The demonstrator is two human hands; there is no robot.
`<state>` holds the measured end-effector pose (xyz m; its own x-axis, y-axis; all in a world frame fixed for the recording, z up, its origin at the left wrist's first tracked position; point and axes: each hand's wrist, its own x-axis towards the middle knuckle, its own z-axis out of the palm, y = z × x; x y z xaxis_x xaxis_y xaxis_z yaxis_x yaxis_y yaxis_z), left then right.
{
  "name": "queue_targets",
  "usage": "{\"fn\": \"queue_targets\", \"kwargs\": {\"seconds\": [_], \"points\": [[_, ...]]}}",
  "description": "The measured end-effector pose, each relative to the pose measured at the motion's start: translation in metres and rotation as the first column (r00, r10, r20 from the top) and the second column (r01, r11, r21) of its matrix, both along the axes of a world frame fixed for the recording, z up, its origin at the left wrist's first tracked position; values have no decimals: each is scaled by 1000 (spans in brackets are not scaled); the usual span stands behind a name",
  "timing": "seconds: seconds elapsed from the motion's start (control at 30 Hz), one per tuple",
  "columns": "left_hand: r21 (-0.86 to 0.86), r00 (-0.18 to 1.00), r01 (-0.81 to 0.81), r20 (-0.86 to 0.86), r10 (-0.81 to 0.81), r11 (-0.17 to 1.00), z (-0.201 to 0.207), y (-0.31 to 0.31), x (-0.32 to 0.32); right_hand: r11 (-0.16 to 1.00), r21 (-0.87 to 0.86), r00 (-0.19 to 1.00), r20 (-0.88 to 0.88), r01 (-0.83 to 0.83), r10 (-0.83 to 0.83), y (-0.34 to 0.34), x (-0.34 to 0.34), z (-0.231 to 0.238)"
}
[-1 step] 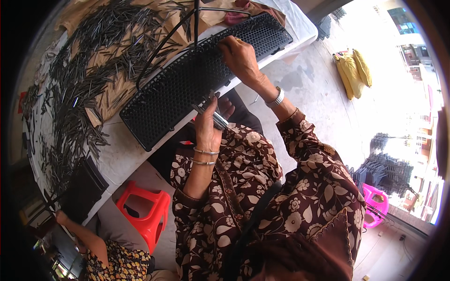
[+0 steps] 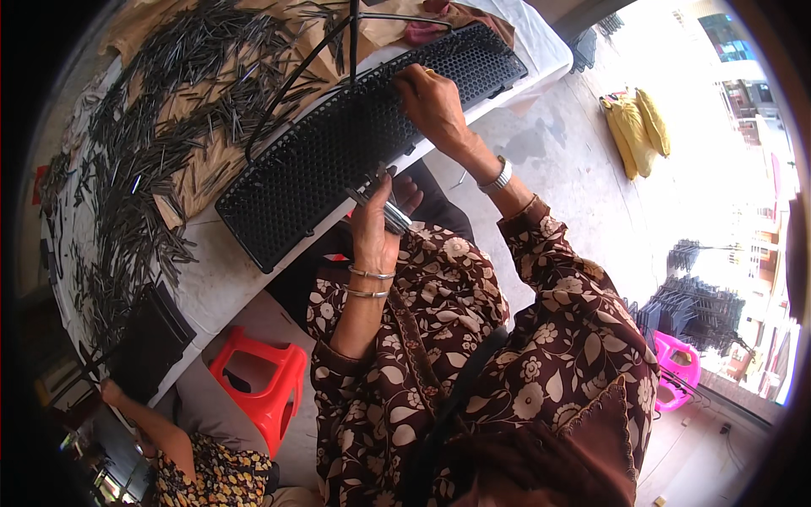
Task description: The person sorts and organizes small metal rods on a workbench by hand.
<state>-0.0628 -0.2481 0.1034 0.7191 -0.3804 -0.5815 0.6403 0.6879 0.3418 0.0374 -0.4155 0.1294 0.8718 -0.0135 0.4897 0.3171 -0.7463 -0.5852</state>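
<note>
Along the near edge of the white tabletop [image 2: 221, 260] lies a long black perforated panel [image 2: 291, 188], its honeycomb of holes facing up. Its long axis runs slantwise, from the near left to the far right, roughly parallel to that edge; the left end points toward a co-worker's hand [image 2: 111, 392], well apart. The panel's outline looks slightly bowed (the lens may add to that).

Over the panel's right half is the right hand [image 2: 432, 103], its fingers [image 2: 409, 88] bunched and bent down to the mesh; whether they pinch anything I cannot tell. The left hand [image 2: 372, 221], near the panel's front edge, has its thumb and fingers closed around a loose bunch of metal pieces [image 2: 396, 219], some ends jutting out unevenly.

The likeliest mishap, I judge, is that bunch slipping: if the left grip slackens, pieces could drop to the lap or the floor. The panel might also shift or tip if the right hand pressed hard near its front edge, since it sits so close to the tabletop's rim. Behind it, black rods [image 2: 353, 51] could snag a wrist, and strays from the heap of thin dark strips [image 2: 152, 160] might get under the panel.
</note>
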Motion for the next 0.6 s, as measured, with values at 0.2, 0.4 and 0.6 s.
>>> {"fn": "queue_targets", "kwargs": {"seconds": [0.2,0.4,0.6], "points": [[10,1000,-8,7,8,1000,0,0,0,996,-84,995,96,0,8,-2,7,-5],[16,1000,-4,-6,4,1000,2,1,0,995,-86,997,59,-44,49,1,6,-13],[98,1000,17,20,-20,995,11,1,3,971,-216,991,105,102,-81,2,-5,-17]]}}
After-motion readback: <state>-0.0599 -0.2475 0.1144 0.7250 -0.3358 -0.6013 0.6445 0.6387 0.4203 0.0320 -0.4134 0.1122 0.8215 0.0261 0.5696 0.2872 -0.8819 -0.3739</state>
